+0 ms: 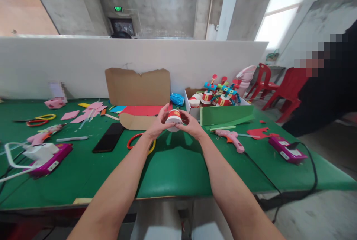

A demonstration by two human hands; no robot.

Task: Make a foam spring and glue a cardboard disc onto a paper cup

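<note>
Between my two hands is a small paper cup (174, 116), white with a red printed band, held just above the green table. From its left side, my left hand (161, 123) grips it with the thumb across the rim. My right hand (190, 123) closes on the opposite side, its thumb also near the rim. Below my left wrist lie scissors (133, 140) with red and yellow handles, partly hidden by the forearm. Behind the cup sits red paper (139, 110), and a brown cardboard piece (135, 122) is left of my hand.
A box (195, 112) of decorated cup figures stands back right. Pink glue guns (232, 139) and purple power strips (288, 150) lie on both sides, with cords trailing. A black phone (108, 138) rests left. A person in dark clothing (326, 95) is at the right.
</note>
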